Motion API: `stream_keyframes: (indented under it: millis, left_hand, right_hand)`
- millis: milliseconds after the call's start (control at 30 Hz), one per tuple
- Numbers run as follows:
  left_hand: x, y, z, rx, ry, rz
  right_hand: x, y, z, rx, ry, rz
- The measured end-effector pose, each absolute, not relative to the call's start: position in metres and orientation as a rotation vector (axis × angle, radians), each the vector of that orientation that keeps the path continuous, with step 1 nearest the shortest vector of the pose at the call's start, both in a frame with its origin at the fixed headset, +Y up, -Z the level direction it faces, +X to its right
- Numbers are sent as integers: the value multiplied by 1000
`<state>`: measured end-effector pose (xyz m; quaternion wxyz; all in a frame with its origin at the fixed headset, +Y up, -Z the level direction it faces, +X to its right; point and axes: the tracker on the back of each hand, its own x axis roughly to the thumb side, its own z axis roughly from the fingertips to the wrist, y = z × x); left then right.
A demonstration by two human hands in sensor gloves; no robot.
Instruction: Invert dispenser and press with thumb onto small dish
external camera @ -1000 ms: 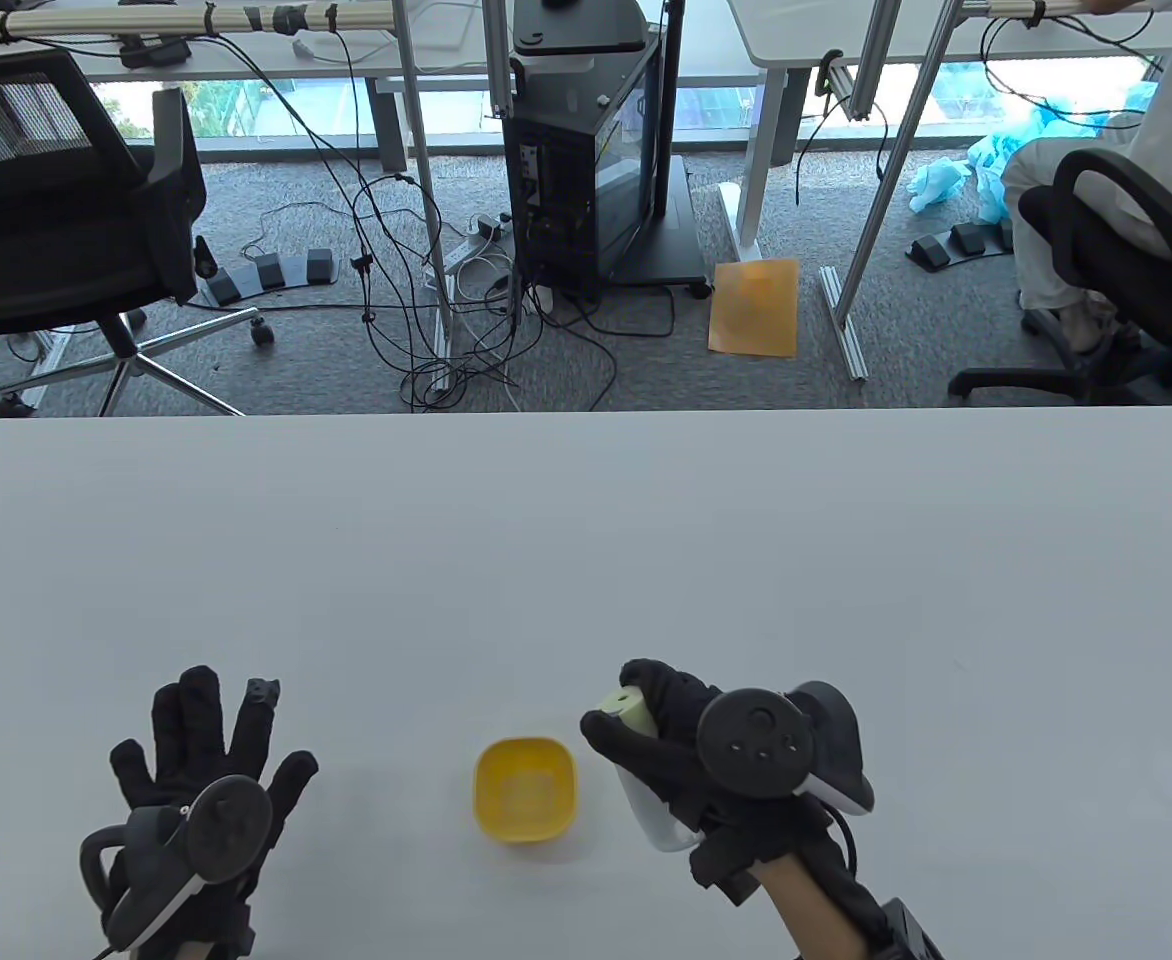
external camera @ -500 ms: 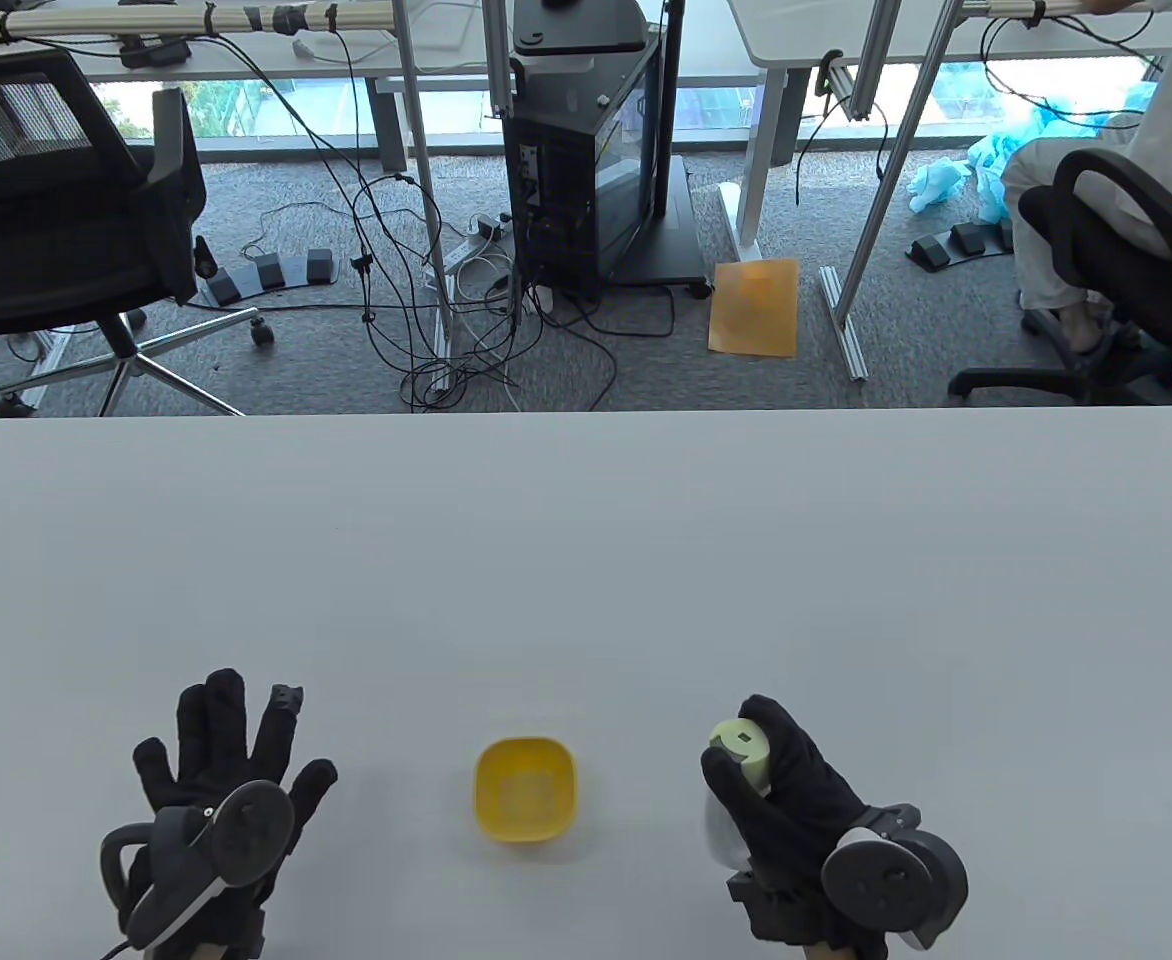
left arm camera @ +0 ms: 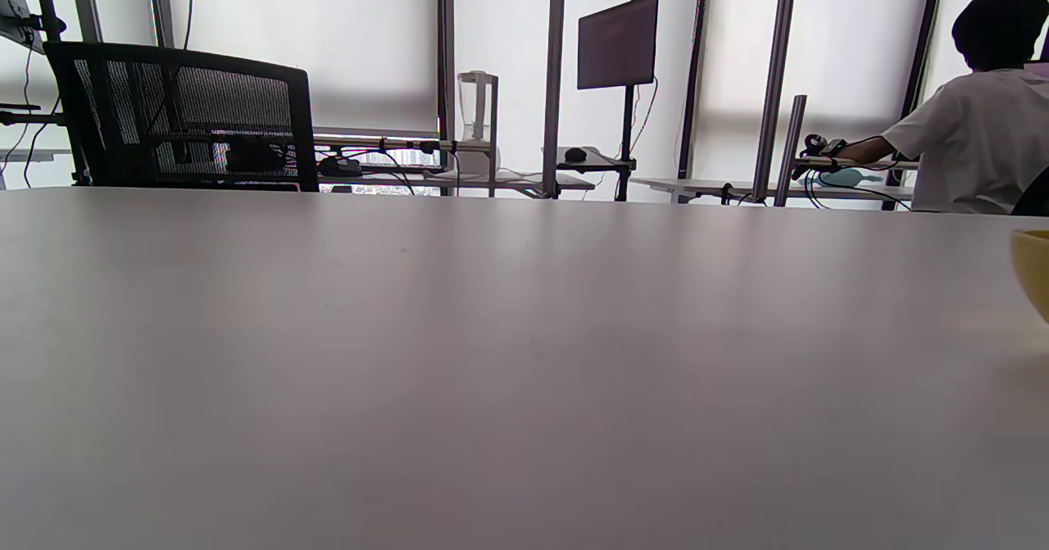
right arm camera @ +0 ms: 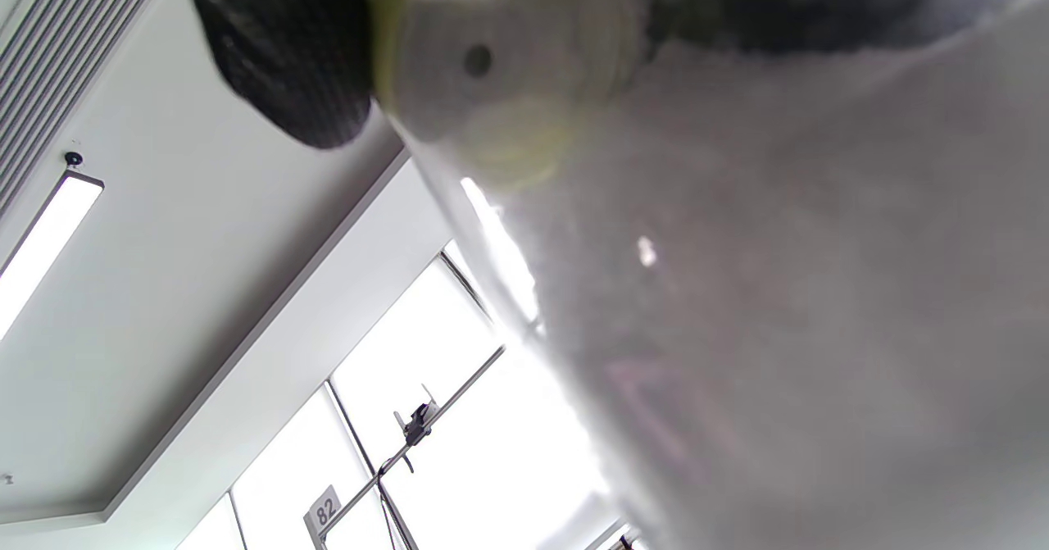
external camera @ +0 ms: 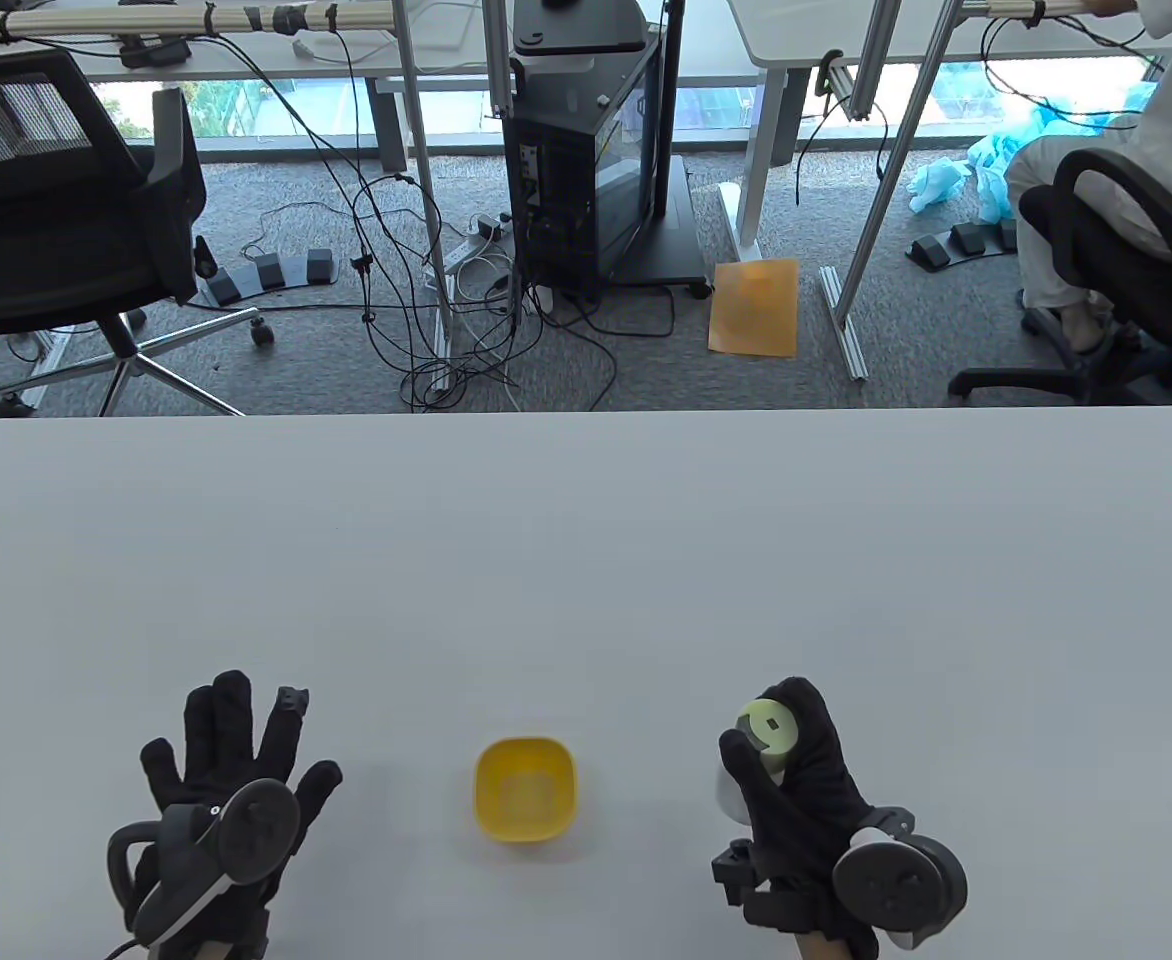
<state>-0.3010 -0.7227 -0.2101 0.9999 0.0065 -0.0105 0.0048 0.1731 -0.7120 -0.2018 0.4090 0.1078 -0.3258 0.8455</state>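
Note:
A small yellow dish [external camera: 525, 790] sits on the white table [external camera: 586, 560] near the front edge, between my hands. Its rim shows at the right edge of the left wrist view [left arm camera: 1034, 271]. My right hand [external camera: 796, 790] grips a white dispenser with a pale green cap [external camera: 766, 738], held upright to the right of the dish, fingers wrapped around it. The right wrist view shows the cap's round face [right arm camera: 500, 66] close up, with a gloved finger [right arm camera: 287, 50] beside it. My left hand [external camera: 231, 760] rests flat on the table left of the dish, fingers spread, holding nothing.
Beyond the table's far edge are a black office chair [external camera: 56, 230], a computer tower [external camera: 586, 160], floor cables and a seated person [external camera: 1126, 180] at the right.
My right hand carried the dispenser from beside the dish out to the right and turned it more upright. My left hand slid slightly right and forward.

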Motion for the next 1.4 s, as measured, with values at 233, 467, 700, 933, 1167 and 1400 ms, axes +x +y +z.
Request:
stream_keyframes:
  millis: [233,467,700,933,1167,1400]
  left_hand:
    - [-298,-722,-209,19,-30,15]
    - [-298,-723,-209,19,-33,14]
    - [-294,-725,-210,6,-42,5]
    - [-292,-726,-209,7,-47,3]
    - [-292,-726,-209,11,-50,5]
    - [-292,-726,-209,19,-64,18]
  right_hand:
    - [181,-722,-208,191,-783,2203]
    - [189,-727,-212,104,-763,2242]
    - [191,-729,-212,31,-738,2362]
    - [187,-721,-207,69,-804,2376]
    - [183,-716,-205,116,-833,2390]
    - [166,-703,-198,280,-781,2505]
